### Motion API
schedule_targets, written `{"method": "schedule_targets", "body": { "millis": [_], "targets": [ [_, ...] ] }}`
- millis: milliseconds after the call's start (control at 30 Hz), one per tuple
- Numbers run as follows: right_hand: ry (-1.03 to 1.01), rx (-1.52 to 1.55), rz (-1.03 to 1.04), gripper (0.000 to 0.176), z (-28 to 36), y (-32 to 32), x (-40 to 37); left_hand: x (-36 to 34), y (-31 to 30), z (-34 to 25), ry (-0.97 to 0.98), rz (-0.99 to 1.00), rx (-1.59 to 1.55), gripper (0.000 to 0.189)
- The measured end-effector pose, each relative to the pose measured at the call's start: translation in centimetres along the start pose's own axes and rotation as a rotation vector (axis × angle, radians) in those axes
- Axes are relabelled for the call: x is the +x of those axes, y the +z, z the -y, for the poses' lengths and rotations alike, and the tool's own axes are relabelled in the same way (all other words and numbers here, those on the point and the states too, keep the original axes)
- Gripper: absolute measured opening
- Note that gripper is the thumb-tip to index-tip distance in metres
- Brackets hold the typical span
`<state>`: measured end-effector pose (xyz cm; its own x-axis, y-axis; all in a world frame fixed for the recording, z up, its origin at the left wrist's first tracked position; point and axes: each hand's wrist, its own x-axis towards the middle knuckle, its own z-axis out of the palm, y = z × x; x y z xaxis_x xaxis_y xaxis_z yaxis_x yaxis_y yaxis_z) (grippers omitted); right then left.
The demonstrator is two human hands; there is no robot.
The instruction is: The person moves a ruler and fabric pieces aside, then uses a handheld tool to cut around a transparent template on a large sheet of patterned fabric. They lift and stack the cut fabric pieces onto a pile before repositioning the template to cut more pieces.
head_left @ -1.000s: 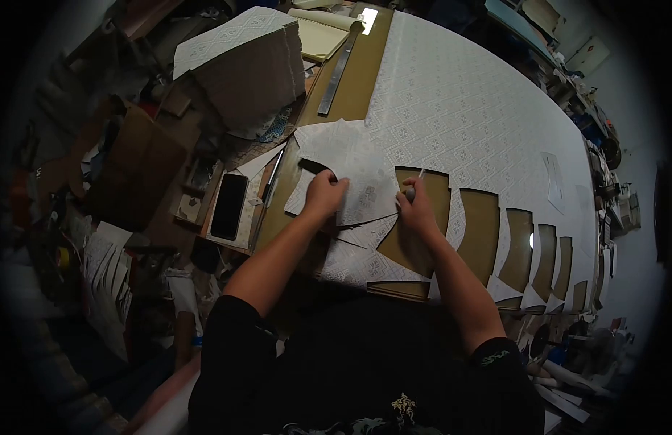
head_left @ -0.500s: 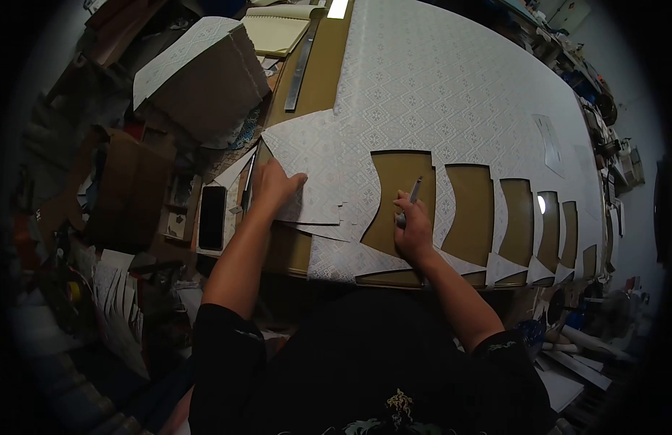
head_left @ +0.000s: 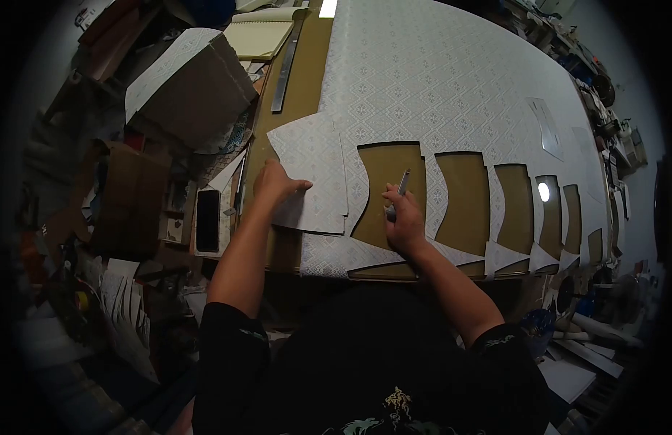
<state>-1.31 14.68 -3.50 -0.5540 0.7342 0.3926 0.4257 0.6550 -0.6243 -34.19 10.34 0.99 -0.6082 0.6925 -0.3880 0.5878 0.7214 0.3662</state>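
Note:
My left hand (head_left: 276, 186) grips the left edge of several white patterned cut pieces (head_left: 314, 159) lying in a pile, thumb stretched over the top. Its other fingers are partly hidden at that edge. The pile lies partly on the large white patterned sheet (head_left: 423, 80). My right hand (head_left: 405, 223) is closed around a slim silver knife (head_left: 403, 181), its tip pointing up and away from me. That hand is over the first curved cut-out in the sheet, where the brown tabletop (head_left: 379, 196) shows through.
More curved cut-outs run along the sheet's near edge to the right. A clear template (head_left: 544, 129) lies on the sheet. To the left are a metal ruler (head_left: 286, 76), a notebook (head_left: 260, 36), a black phone (head_left: 207, 221) and a cardboard box (head_left: 122, 196).
The pile has turned and its pieces now line up more evenly, with its lower edge straighter. My left hand has shifted with it. My right hand still holds the knife over the cut-out.

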Motion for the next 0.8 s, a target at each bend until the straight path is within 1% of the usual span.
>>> {"method": "schedule_targets", "body": {
  "millis": [33,100,133,167,200,267,300,367,400,433,467,500,533,600,667,733,800],
  "targets": [
    [-0.027,-0.006,-0.007,0.044,-0.1,0.2,-0.1,0.3,0.3,0.3,0.000,-0.003,-0.001,0.097],
    [-0.057,-0.017,-0.017,0.041,-0.1,0.6,0.2,1.7,1.6,1.4,0.082,0.043,-0.047,0.096],
    [-0.007,0.044,0.024,0.040,0.4,1.2,0.4,2.0,2.1,1.6,0.085,0.043,-0.049,0.096],
    [0.045,0.106,0.063,0.039,1.2,1.7,0.7,2.0,2.4,1.7,0.096,0.023,-0.041,0.089],
    [0.044,0.103,0.059,0.039,2.0,2.5,1.2,2.2,2.5,1.7,0.108,0.000,-0.032,0.082],
    [0.367,0.393,0.056,0.037,3.9,4.1,2.7,0.3,1.7,0.4,0.112,-0.042,-0.025,0.081],
    [0.365,0.393,0.050,0.037,4.4,4.6,3.2,-0.6,1.4,-0.1,0.110,-0.084,-0.019,0.079],
    [0.447,0.353,0.037,0.037,5.2,5.4,4.0,-0.9,1.5,0.2,0.153,-0.092,-0.032,0.077],
    [0.443,0.347,0.036,0.037,5.4,5.5,4.4,-0.9,1.6,0.2,0.190,-0.098,-0.047,0.074],
    [0.499,0.341,0.055,0.037,5.6,5.5,4.7,-0.3,2.1,0.8,0.192,-0.097,-0.054,0.074],
    [0.557,0.335,0.072,0.038,5.9,5.5,4.8,0.7,2.7,1.7,0.196,-0.020,-0.168,0.073],
    [0.557,0.327,0.069,0.038,6.0,5.8,4.7,1.8,3.3,2.7,0.200,0.058,-0.281,0.072],
    [0.524,0.328,0.045,0.040,5.9,6.3,4.3,2.5,3.6,3.5,0.207,0.062,-0.286,0.072],
    [0.497,0.322,0.017,0.043,5.8,7.2,3.0,3.3,4.1,4.8,0.257,0.122,-0.414,0.062],
    [0.332,0.265,-0.053,0.038,5.9,8.0,1.8,1.7,2.8,4.1,0.283,0.156,-0.377,0.060],
    [0.352,0.285,-0.049,0.038,6.0,7.8,1.2,0.7,2.6,3.8,0.308,0.190,-0.338,0.059],
    [0.370,0.302,-0.048,0.039,6.3,7.4,1.1,0.4,3.2,3.9,0.408,0.164,-0.427,0.056]
  ]
}}
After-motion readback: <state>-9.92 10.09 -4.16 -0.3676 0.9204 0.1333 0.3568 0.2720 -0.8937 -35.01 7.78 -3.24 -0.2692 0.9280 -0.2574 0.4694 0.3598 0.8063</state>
